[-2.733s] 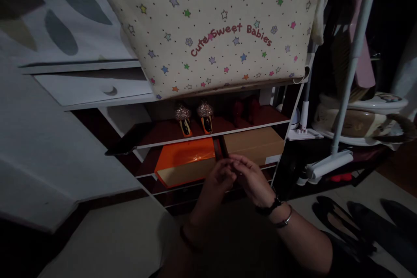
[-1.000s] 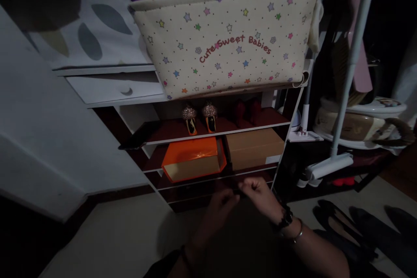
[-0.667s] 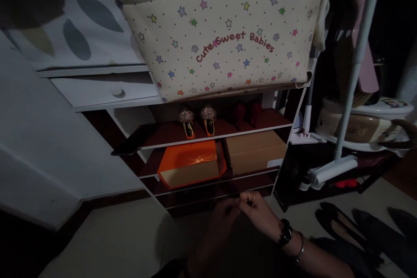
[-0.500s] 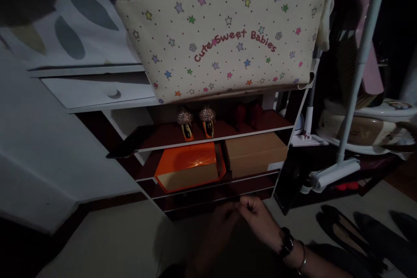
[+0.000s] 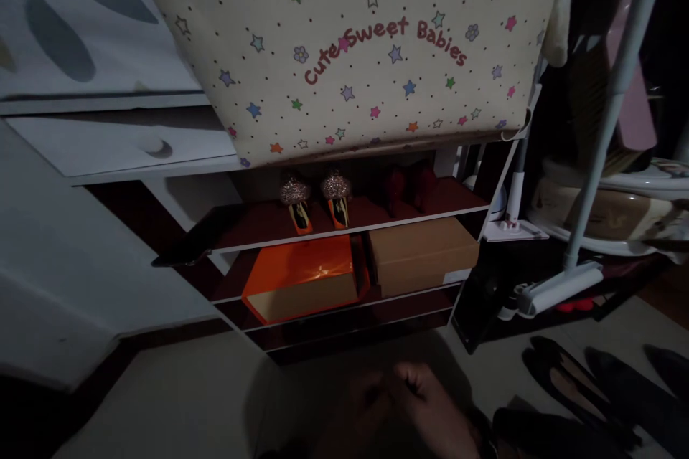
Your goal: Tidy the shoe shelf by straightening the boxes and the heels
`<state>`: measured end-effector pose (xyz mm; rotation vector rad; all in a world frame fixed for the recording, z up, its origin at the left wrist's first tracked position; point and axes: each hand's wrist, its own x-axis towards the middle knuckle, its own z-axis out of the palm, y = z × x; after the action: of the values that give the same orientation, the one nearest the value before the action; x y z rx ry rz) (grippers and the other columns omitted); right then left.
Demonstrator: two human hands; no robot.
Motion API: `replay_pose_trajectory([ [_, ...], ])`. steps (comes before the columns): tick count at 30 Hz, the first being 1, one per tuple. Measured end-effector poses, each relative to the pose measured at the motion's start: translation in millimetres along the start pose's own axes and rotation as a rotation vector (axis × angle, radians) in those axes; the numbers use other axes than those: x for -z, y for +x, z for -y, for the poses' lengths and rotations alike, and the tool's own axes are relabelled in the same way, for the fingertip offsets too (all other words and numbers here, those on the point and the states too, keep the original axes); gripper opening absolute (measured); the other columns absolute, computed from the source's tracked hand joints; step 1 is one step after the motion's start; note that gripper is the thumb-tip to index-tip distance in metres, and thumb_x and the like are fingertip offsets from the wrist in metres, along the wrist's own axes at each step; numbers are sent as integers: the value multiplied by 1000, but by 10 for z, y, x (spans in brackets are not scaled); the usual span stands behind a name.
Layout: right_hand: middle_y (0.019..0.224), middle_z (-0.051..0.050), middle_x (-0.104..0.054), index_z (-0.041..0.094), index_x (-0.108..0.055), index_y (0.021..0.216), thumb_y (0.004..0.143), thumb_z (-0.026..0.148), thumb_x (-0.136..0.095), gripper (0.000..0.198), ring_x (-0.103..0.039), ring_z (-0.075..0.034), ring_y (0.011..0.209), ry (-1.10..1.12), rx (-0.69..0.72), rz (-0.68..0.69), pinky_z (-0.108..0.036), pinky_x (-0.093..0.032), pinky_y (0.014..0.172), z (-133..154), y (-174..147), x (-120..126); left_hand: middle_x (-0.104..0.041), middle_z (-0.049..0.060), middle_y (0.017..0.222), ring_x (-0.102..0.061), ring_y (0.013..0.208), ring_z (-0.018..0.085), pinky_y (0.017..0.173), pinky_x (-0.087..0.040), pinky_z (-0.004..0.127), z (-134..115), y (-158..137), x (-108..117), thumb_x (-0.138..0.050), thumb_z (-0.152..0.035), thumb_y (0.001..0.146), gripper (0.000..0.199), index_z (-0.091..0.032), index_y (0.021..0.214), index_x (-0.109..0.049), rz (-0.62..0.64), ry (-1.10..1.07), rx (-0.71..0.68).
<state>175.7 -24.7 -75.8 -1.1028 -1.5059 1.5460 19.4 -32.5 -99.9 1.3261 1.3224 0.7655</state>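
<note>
My right hand (image 5: 433, 405) is at the bottom centre, its fingers curled in and the thumb side up. My left hand (image 5: 359, 398) lies in deep shadow just beside it, with bent fingers touching or nearly touching the right ones. Nothing shows in either hand, though the dark hides much of the left. Beyond them stands a low shelf (image 5: 344, 231). On it are an orange box (image 5: 301, 269), a brown cardboard box (image 5: 425, 251), a pair of glittery shoes (image 5: 336, 193) and dark red shoes (image 5: 395, 190).
A cream fabric bin (image 5: 377, 86) printed with stars overhangs the shelf. To its left is a white drawer (image 5: 123, 143). A squeegee-like tool with a long pole (image 5: 608, 129) leans at the right. Black shoes (image 5: 570, 380) stand on the floor (image 5: 161, 394) at the lower right.
Both hands have moved lower in view and stay close together. The shelf and bin appear slightly larger, with the bin's top edge now out of view.
</note>
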Motion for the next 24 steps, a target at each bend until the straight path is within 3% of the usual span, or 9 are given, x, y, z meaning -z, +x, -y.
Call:
replay_pose_trajectory([
  [8, 61, 5, -35, 20, -44, 61, 93, 64, -57, 56, -31, -9, 59, 25, 13, 18, -23, -29, 57, -1, 16, -29, -73, 8, 90, -64, 91, 25, 85, -47, 33, -23, -41, 25, -60, -40, 79, 28, -17, 85, -74, -44, -24, -15],
  [13, 60, 7, -30, 20, -42, 59, 95, 59, -59, 55, -28, -9, 58, 37, 46, 19, -23, -35, 61, 11, 4, -23, -74, 8, 88, -64, 89, 24, 84, -48, 34, -92, -60, 31, -59, -40, 81, 29, -16, 82, -74, 9, -7, -13],
  [20, 66, 2, -52, 17, -59, 63, 96, 64, -54, 58, -44, -12, 64, 0, 19, 75, -25, -40, 66, 73, -56, -5, -74, 7, 96, -61, 96, 24, 92, -49, 34, 251, -23, 45, -65, -37, 78, 25, -18, 89, -76, -15, -33, -24],
  [24, 67, 3, -54, 17, -63, 65, 100, 59, -50, 56, -45, -12, 63, 2, 82, 115, -25, -45, 71, 80, -53, 20, -70, 5, 92, -58, 93, 22, 90, -47, 32, 343, 31, 43, -66, -33, 75, 20, -18, 88, -71, 39, -88, -72],
])
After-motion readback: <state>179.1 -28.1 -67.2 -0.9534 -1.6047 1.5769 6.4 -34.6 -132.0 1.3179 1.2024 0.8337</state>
